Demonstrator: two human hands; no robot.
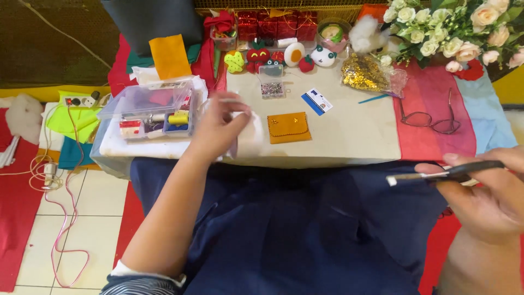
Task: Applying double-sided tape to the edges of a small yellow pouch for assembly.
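Left hand (pixel 218 128) pinches a white felt piece (pixel 248 136) at the table edge (pixel 349 155); right hand (pixel 486 191) closes on dark scissors (pixel 447 173), blades seemingly shut, cutting apparently unfinished beside a completed orange pouch (pixel 288 128).

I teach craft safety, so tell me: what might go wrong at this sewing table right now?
The right hand holds scissors over the lap, tips toward the left arm; a careless swing might nick it. The eyeglasses lie close to the table edge and might get knocked off. The cables looping over the floor might catch a foot.
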